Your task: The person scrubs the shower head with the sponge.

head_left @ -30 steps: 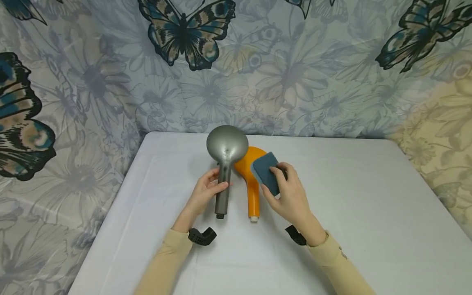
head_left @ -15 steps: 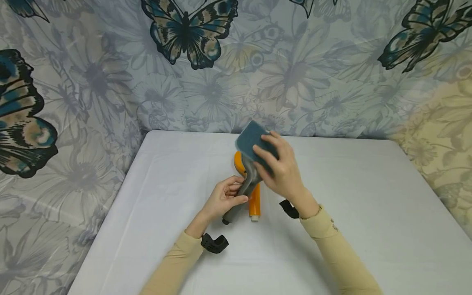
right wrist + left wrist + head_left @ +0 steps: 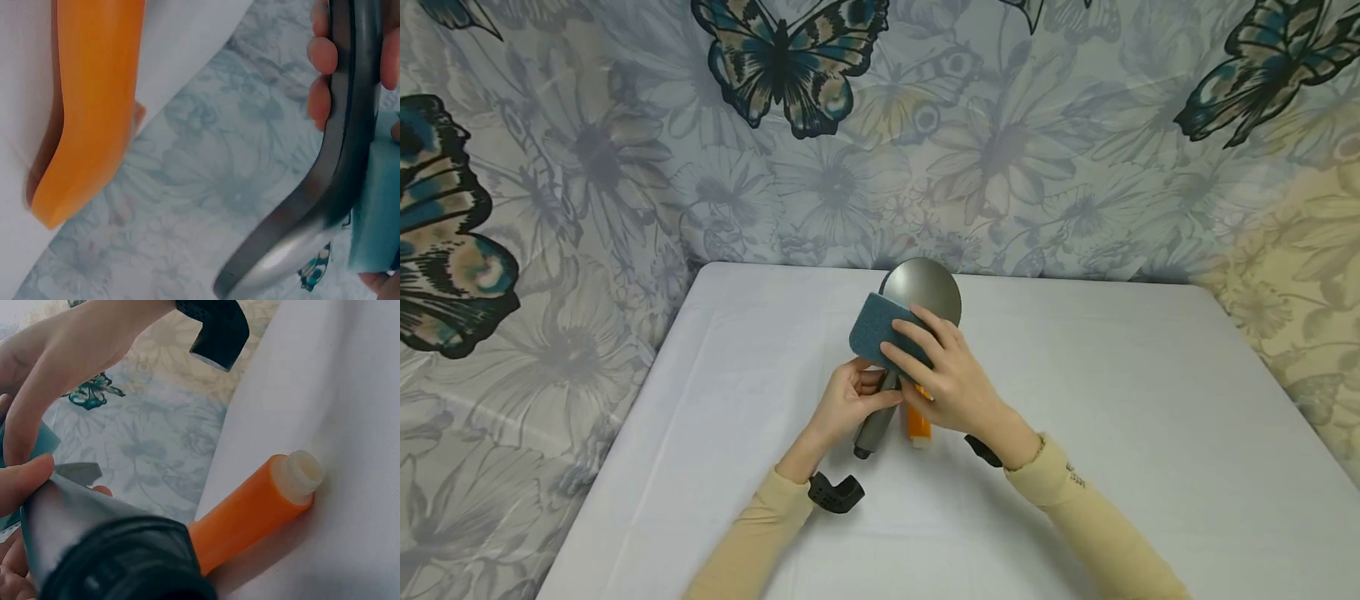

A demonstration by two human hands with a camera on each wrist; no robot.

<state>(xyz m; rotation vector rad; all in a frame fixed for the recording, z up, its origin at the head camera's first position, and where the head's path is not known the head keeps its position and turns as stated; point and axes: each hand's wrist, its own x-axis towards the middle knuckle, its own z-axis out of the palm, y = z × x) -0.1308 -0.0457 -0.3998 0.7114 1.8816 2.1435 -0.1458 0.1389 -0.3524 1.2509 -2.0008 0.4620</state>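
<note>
My left hand (image 3: 842, 404) grips the handle of a grey shower head (image 3: 928, 287), whose round head points away toward the back of the table. In my right hand (image 3: 951, 375) is a blue sponge (image 3: 876, 329), laid over the neck of the grey shower head. The right wrist view shows the sponge (image 3: 375, 206) flat along the back of the handle, where it bends into the head. Beneath lies an orange shower head (image 3: 918, 427) with a pale threaded end; its head is hidden behind my hands and the grey one in the head view.
A white-covered table (image 3: 1112, 400) spreads out around the hands. Behind it hangs a patterned cloth (image 3: 835, 192) with butterflies and flowers. A black wrist mount (image 3: 837, 493) sits at the left wrist, another (image 3: 983, 450) at the right.
The grey shower head has moved right, over the orange one, and turned at an angle. The sponge has gone from beside it to its head, then down toward the handle.
</note>
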